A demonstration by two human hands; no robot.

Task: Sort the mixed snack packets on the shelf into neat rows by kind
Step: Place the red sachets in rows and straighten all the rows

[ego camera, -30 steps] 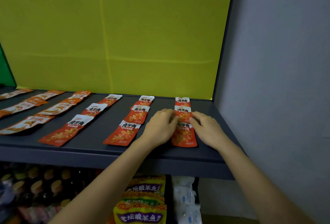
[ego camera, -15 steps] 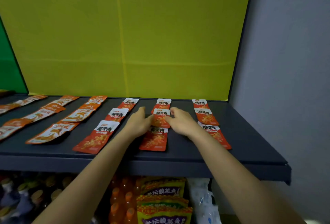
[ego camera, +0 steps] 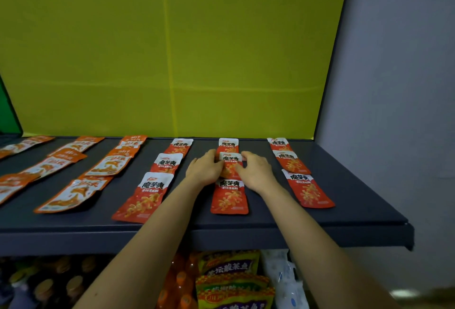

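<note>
Yellow backboard (ego camera: 172, 50), bottles (ego camera: 73, 286) below

One camera sits on my head. It looks forward and a little down at the dark shelf (ego camera: 320, 225), close enough for my hands to touch it. My left hand (ego camera: 204, 169) and right hand (ego camera: 256, 173) come up from the bottom edge and hold a red packet (ego camera: 230, 163) near the middle of the view. The yellow back board (ego camera: 172, 50) fills the top, the grey wall (ego camera: 394, 87) fills the right side, and bags (ego camera: 229, 267) peek in down low.

Left grip (ego camera: 204, 169), right grip (ego camera: 256, 173), holding red packet (ego camera: 230, 162)
</note>
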